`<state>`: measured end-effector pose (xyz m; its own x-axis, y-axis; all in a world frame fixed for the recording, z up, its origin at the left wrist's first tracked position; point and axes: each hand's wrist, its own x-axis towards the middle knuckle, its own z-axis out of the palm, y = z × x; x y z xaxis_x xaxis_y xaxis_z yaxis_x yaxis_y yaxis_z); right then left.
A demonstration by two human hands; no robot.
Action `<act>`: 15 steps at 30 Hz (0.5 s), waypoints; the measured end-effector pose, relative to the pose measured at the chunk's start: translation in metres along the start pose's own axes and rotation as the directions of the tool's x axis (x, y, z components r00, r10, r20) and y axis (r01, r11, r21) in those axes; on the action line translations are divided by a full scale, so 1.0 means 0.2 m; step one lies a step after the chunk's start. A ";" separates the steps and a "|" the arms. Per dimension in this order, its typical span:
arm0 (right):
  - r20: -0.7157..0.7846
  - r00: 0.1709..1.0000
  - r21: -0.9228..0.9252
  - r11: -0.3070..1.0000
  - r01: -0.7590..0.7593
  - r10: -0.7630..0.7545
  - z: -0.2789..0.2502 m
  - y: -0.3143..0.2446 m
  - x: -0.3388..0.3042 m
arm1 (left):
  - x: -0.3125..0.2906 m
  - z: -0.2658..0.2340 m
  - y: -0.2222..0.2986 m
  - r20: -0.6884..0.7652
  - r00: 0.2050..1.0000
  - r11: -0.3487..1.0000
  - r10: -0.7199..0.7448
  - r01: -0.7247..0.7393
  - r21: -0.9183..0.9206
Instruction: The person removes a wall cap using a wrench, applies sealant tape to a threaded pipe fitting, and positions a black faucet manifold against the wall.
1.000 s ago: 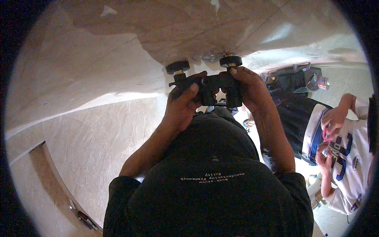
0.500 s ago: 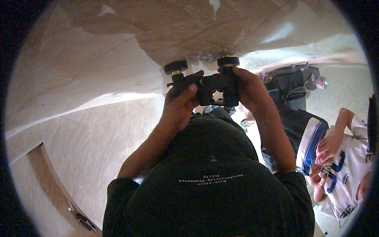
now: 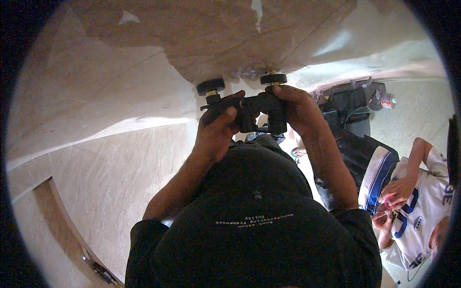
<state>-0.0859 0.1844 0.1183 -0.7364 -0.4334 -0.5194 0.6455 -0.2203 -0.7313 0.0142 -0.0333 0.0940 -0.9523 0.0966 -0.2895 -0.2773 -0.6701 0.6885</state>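
Both my hands hold a black mixer tap (image 3: 263, 106) up close to a beige stone-patterned surface. On its far side are two round black cover plates, the left plate (image 3: 210, 87) and the right plate (image 3: 273, 79), with brass-coloured fittings showing beside them. My left hand (image 3: 215, 134) wraps the tap's left end, its thumb lying along the body. Around the right end curls my right hand (image 3: 301, 109), fingers just below the right plate. Whether the fittings are joined to the surface cannot be made out.
At the right, a person in a white and blue jersey (image 3: 410, 211) holds something small and pink. Dark equipment (image 3: 348, 108) and a container with a red label (image 3: 388, 101) stand behind. A brown strip (image 3: 62, 211) runs along the lower left.
The tap and both my hands have shifted slightly left, and the tap has turned a little. My grip looks the same. The other person's hands have come closer together.
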 end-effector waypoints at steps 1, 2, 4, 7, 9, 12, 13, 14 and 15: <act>0.010 1.000 -0.012 1.000 -0.026 0.026 0.00 0.00 0.00 | 0.00 0.00 0.00 0.006 1.000 1.000 0.005 -0.005 0.001; 0.011 1.000 -0.013 1.000 -0.024 0.024 0.00 0.00 0.01 | 0.00 0.00 0.00 0.007 1.000 1.000 0.007 -0.007 0.002; 0.033 0.999 -0.030 0.999 -0.032 0.033 0.00 -0.01 0.01 | 0.00 0.00 0.00 -0.019 1.000 1.000 -0.010 0.011 0.002; 0.049 0.999 0.117 0.993 -0.009 0.003 0.04 -0.01 -0.02 | -0.01 -0.01 0.00 0.014 1.000 1.000 0.006 -0.007 0.028; 0.056 0.998 0.088 0.996 -0.001 -0.003 0.02 -0.02 -0.02 | -0.01 -0.01 0.00 0.017 1.000 0.999 0.018 -0.017 -0.037; 0.030 0.999 0.022 0.999 0.040 -0.041 0.00 0.01 -0.01 | -0.01 0.00 0.01 0.023 1.000 0.997 0.021 -0.019 -0.079; 0.006 0.998 -0.016 0.998 0.067 -0.067 0.00 0.03 0.00 | -0.02 0.01 0.02 0.018 1.000 0.998 0.016 -0.015 -0.055; 0.005 0.998 -0.016 0.998 0.066 -0.066 -0.01 0.03 0.00 | -0.02 0.00 0.01 0.017 1.000 0.998 0.015 -0.014 -0.055; -0.025 0.999 -0.027 0.999 0.030 -0.031 -0.01 0.04 0.01 | -0.01 0.00 0.01 0.028 0.999 0.998 0.022 -0.020 -0.064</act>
<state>-0.0825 0.1839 0.1118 -0.7609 -0.4045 -0.5074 0.6173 -0.2101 -0.7582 0.0167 -0.0348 0.0952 -0.9612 0.1025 -0.2560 -0.2497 -0.7174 0.6504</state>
